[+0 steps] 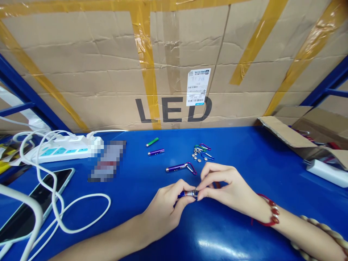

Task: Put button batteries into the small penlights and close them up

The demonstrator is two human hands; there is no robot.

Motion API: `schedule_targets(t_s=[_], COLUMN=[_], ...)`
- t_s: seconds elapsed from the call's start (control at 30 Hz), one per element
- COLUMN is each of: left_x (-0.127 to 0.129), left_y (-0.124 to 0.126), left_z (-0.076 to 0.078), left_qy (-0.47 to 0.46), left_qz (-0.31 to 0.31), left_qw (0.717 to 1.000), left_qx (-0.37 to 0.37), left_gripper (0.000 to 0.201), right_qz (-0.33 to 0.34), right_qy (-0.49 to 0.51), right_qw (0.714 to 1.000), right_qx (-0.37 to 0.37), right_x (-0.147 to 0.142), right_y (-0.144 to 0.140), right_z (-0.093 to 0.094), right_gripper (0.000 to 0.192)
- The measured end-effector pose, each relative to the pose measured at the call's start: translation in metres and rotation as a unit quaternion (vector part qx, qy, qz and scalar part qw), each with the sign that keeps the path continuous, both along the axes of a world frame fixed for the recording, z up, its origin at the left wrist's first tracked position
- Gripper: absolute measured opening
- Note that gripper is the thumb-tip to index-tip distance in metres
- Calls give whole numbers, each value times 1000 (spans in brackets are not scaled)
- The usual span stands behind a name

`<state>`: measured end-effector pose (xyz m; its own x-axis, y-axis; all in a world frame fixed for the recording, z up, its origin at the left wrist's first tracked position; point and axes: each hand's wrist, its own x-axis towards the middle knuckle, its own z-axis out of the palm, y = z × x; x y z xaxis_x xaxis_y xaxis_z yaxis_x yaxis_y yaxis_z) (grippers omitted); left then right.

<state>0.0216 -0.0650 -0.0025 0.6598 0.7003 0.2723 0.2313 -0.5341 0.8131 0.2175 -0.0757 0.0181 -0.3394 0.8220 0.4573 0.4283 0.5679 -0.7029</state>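
My left hand [170, 204] grips a blue mini flashlight [188, 194] between thumb and fingers, its silver end pointing right. The fingertips of my right hand [220, 183] are pinched at that silver end; whether they also hold a small loose part is hidden. Beyond my hands lies a purple mini flashlight [176, 168] with a purple carabiner [191, 169] at its end. Farther back are another purple mini flashlight [156, 152] and a green tube [152, 142]. Several button cells [199, 160] lie near a green carabiner [200, 148] and a blue carabiner [208, 157].
At left, a white power strip [63, 150] trails looping white cables [81, 230] over a phone [20, 217]. A blurred-out flat item [108, 161] lies beside it. A white plug-ended block [327, 173] and an open cardboard box [288, 136] are at right. A large taped carton [108, 72] stands behind.
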Motion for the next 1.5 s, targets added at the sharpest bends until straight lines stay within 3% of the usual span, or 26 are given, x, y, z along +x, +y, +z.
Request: schedule_targets(t_s=[0.4,0.63,0.87,1.1,1.2,1.3,1.5], left_x=[-1,2,4,3,4,5,6], left_y=[3,2,3,2,2,2,0], left_z=[-9,-7,-7,-5,-1,4,6], left_qy=[-18,-51,-55,-46,-28,-44,-46], left_qz=[17,38,45,68,69,77,101], left_qw=[992,990,984,977,976,981,994], left_qx=[121,129,162,198,203,172,15], left_gripper=[8,10,10,9,18,18,15], right_qz=[-7,-28,-28,-28,-25,-36,-54], right_qy=[-2,14,21,32,43,43,59], right_qw=[997,997,990,979,978,983,995], right_qx=[-71,-74,-137,-200,-205,-177,-63], right_x=[-2,-5,-8,-8,-8,-8,-5], right_y=[-5,-5,-7,-6,-4,-2,0], right_z=[1,2,9,1,0,0,3], right_gripper=[11,19,18,30,31,28,19])
